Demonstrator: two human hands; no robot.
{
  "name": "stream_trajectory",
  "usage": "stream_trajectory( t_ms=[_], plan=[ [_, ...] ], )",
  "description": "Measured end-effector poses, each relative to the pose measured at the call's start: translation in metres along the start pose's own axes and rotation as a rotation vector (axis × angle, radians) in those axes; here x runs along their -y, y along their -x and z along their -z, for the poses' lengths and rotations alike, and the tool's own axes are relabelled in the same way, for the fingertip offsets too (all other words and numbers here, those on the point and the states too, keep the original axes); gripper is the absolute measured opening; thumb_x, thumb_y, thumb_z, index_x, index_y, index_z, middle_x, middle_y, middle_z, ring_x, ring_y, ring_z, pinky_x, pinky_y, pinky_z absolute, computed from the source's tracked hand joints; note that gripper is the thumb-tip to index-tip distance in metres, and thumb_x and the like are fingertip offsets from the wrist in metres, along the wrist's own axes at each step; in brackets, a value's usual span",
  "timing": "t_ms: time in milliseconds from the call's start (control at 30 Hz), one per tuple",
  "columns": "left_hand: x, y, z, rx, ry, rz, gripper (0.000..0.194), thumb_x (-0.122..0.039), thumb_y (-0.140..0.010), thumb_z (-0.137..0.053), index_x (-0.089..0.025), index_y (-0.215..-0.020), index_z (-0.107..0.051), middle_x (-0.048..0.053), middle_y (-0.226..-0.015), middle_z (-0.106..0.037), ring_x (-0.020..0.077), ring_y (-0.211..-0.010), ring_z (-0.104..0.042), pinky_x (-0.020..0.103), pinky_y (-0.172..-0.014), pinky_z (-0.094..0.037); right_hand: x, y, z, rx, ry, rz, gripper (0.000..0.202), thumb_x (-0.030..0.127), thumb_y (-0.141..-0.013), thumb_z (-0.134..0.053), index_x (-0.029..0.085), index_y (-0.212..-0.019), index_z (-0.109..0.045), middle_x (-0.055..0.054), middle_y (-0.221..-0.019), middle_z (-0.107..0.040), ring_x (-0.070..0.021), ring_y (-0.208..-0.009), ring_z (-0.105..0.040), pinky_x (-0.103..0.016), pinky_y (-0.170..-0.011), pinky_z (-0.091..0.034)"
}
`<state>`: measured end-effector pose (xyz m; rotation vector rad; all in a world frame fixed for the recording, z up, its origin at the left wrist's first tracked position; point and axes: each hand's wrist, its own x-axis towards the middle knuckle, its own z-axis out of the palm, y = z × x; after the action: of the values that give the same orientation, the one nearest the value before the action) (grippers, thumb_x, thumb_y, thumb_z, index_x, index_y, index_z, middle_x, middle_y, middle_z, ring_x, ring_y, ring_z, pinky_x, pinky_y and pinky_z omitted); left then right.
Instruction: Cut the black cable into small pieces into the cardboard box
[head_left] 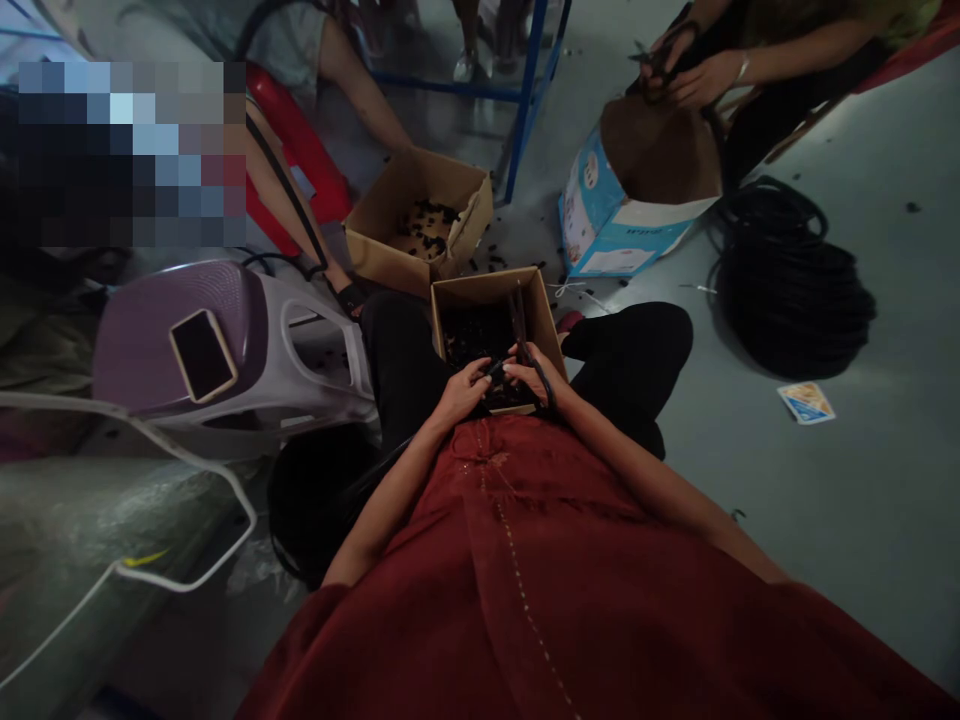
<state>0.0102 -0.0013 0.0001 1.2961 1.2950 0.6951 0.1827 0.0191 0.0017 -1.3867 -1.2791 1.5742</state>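
Note:
Over an open cardboard box (pixel 551 320) between my knees, my two hands are close together. My left hand (pixel 463 392) is closed, its fingertips pinching a short end of black cord (pixel 496 369). A pair of scissors (pixel 518 312) is in my right hand (pixel 534 374), blades pointing up and away, the dark handle looped around the hand. My right thumb and finger also touch the cord end. Small dark pieces (pixel 469 335) lie inside the box. By my left thigh sits a coil of black cord (pixel 319 500), partly hidden by my arm.
A second cardboard box (pixel 390 255) holds black pieces, with a co-worker's arm behind it. Another person's hands hold scissors above a blue-white box (pixel 622 240). A large black coil (pixel 795 290) lies right. A phone (pixel 202 355) rests on a purple-grey stool (pixel 135 330).

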Motion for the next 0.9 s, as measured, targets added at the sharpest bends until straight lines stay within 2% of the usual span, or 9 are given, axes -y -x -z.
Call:
stream_trajectory(
  t_ms=[133,233,333,500,633,767,900],
  plan=[
    [-0.004,0.004,0.000,0.057,-0.009,-0.012,0.052,-0.027,-0.082,-0.046,-0.011,-0.131,-0.043,0.004,-0.081,-0.062,0.0077,-0.056,-0.052,0.021,-0.058,-0.045,0.013,0.000,-0.007,0.033,-0.017,0.007,0.039,0.035,-0.064,-0.059,0.022,-0.095,-0.041,0.003,-0.081,-0.053,-0.0102,-0.060,-0.053,-0.025,-0.056,-0.047],
    [-0.008,0.006,0.005,0.033,-0.096,-0.062,0.047,-0.029,-0.085,-0.042,-0.012,-0.129,-0.045,0.004,-0.083,-0.063,0.0106,-0.064,-0.056,0.024,-0.065,-0.046,0.017,0.000,-0.007,0.011,-0.026,0.021,0.037,0.033,-0.064,-0.059,0.022,-0.094,-0.041,0.003,-0.078,-0.053,-0.0095,-0.058,-0.052,-0.026,-0.057,-0.047],
    [-0.017,0.010,0.011,0.021,-0.228,-0.128,0.044,-0.030,-0.084,-0.046,-0.015,-0.125,-0.050,0.006,-0.095,-0.065,0.0137,-0.077,-0.059,0.026,-0.075,-0.045,0.013,-0.006,-0.001,-0.057,-0.087,0.029,0.038,0.033,-0.064,-0.060,0.023,-0.095,-0.041,0.004,-0.079,-0.053,-0.0089,-0.057,-0.052,-0.026,-0.057,-0.047],
    [-0.029,0.016,0.016,0.091,-0.334,-0.146,0.036,-0.030,-0.082,-0.050,-0.017,-0.115,-0.059,0.006,-0.106,-0.064,0.0165,-0.091,-0.059,0.026,-0.082,-0.043,0.000,-0.019,0.008,-0.144,-0.169,0.032,0.040,0.034,-0.064,-0.063,0.024,-0.097,-0.043,0.006,-0.076,-0.053,-0.0087,-0.055,-0.052,-0.024,-0.054,-0.046],
    [-0.022,0.009,0.016,-0.014,-0.299,-0.123,0.033,-0.034,-0.083,-0.048,-0.015,-0.103,-0.065,0.005,-0.094,-0.067,0.0147,-0.083,-0.059,0.024,-0.075,-0.043,-0.004,-0.019,0.007,-0.119,-0.131,0.041,0.041,0.043,-0.068,-0.061,0.024,-0.100,-0.043,0.004,-0.074,-0.054,-0.0109,-0.058,-0.056,-0.026,-0.056,-0.048],
    [-0.011,-0.001,0.022,-0.168,-0.163,-0.021,0.037,-0.036,-0.083,-0.047,-0.012,-0.105,-0.064,0.002,-0.075,-0.063,0.0081,-0.057,-0.050,0.020,-0.055,-0.039,-0.006,-0.008,0.013,-0.119,0.145,0.076,0.042,0.050,-0.074,-0.055,0.023,-0.104,-0.043,0.000,-0.079,-0.058,-0.0131,-0.064,-0.058,-0.028,-0.060,-0.048],
    [-0.009,-0.003,0.025,-0.218,-0.089,-0.016,0.037,-0.036,-0.082,-0.047,-0.012,-0.105,-0.064,-0.001,-0.065,-0.056,0.0050,-0.047,-0.040,0.019,-0.048,-0.033,-0.010,0.012,0.022,-0.032,0.547,0.033,0.041,0.047,-0.076,-0.056,0.021,-0.107,-0.050,-0.004,-0.088,-0.063,-0.0181,-0.077,-0.061,-0.030,-0.069,-0.046]
  ],
)
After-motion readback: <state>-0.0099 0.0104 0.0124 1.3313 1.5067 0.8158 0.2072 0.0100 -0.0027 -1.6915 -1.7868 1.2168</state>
